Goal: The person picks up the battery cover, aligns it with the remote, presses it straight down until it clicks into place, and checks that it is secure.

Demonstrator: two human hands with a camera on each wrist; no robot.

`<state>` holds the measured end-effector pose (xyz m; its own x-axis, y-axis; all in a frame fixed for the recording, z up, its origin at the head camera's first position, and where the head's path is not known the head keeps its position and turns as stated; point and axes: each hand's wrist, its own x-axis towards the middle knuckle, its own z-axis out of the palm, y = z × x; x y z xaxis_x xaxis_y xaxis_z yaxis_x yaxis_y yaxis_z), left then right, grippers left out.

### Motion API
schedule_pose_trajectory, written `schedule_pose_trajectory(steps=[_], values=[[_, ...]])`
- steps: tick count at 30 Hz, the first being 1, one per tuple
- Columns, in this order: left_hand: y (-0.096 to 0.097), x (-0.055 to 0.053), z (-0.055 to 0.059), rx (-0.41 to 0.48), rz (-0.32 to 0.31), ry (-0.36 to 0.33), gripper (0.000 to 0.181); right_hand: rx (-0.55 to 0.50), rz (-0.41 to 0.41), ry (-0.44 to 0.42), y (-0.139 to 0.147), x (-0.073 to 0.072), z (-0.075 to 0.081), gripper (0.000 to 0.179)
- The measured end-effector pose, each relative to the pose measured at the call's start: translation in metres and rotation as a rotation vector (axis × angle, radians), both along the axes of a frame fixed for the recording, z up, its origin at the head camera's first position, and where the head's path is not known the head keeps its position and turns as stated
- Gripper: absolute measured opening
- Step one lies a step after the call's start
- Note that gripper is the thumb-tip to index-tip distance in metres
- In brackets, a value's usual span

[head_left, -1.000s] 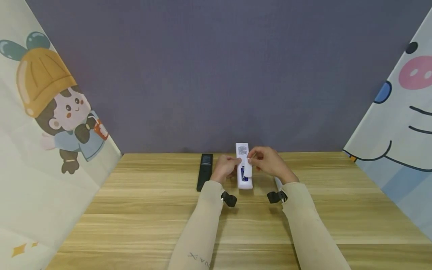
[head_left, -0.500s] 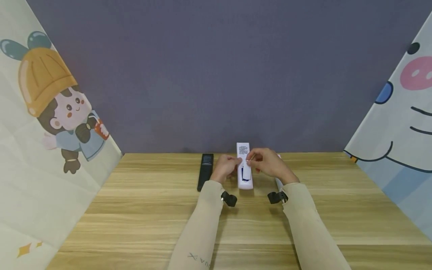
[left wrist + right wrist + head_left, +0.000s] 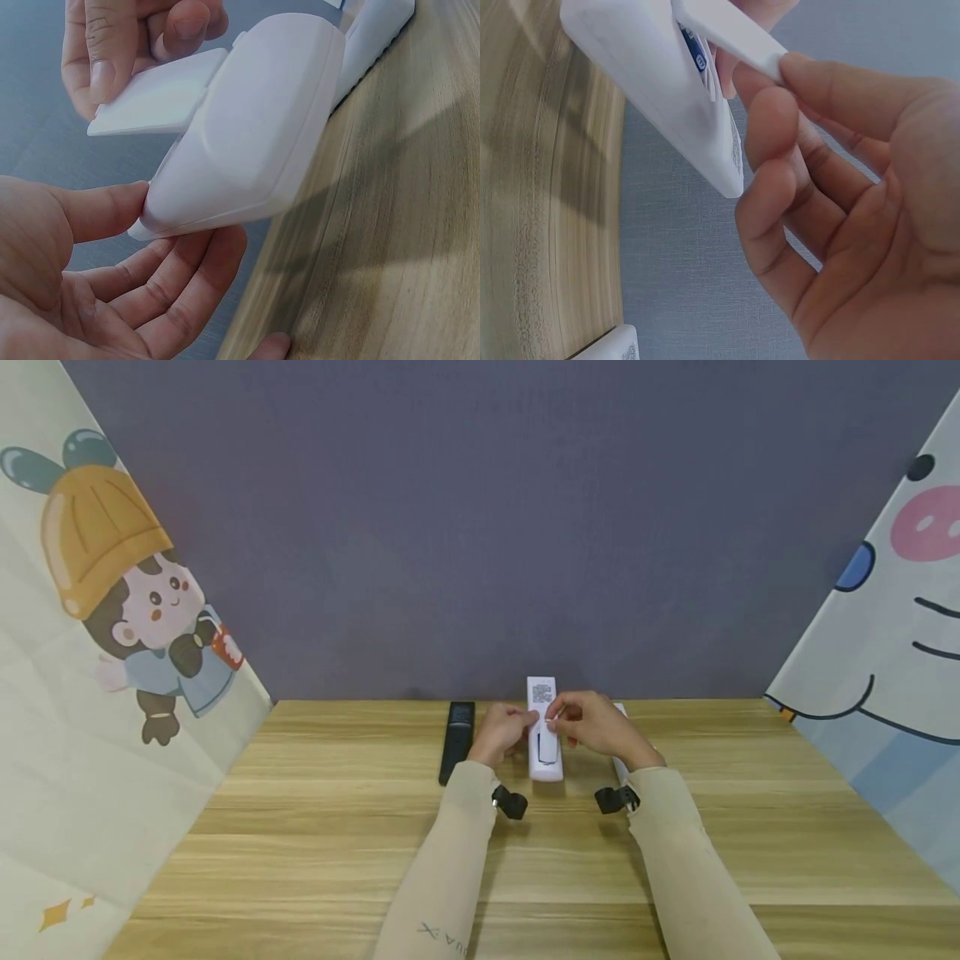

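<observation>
Head view: a person grips a white remote control point(image 3: 251, 120), back up, raised close to the middle of the far edge of the surface point(image 3: 300, 835). Their left hand point(image 3: 502, 732) holds its side, thumb above, fingers curled beneath. Their right hand point(image 3: 596, 722) pinches the end of the white battery cover point(image 3: 548, 747) between thumb and forefinger. A second ago that cover sat off to the right, with blue batteries plainly in sight; now it lies over the compartment, leaving a thin dark gap. Both wrist views show its pinched end lifted, and the right one shows a blue battery point(image 3: 697, 56) beneath. A black remote control point(image 3: 457, 743) rests left of the hands near the far edge, unmoved; a second white remote control point(image 3: 375, 41), largely hidden, lies beyond the right wrist.
</observation>
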<state>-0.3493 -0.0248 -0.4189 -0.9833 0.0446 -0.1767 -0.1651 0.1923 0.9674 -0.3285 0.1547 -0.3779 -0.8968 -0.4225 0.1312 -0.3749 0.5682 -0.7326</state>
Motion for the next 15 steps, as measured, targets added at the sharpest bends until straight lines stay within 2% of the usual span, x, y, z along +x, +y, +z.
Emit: schedule_pose_trajectory(steps=[15], values=[[0.0006, -0.0004, -0.0006, -0.006, 0.005, 0.014, 0.024, 0.01, 0.018, 0.002, -0.0001, -0.001, -0.0038, 0.006]])
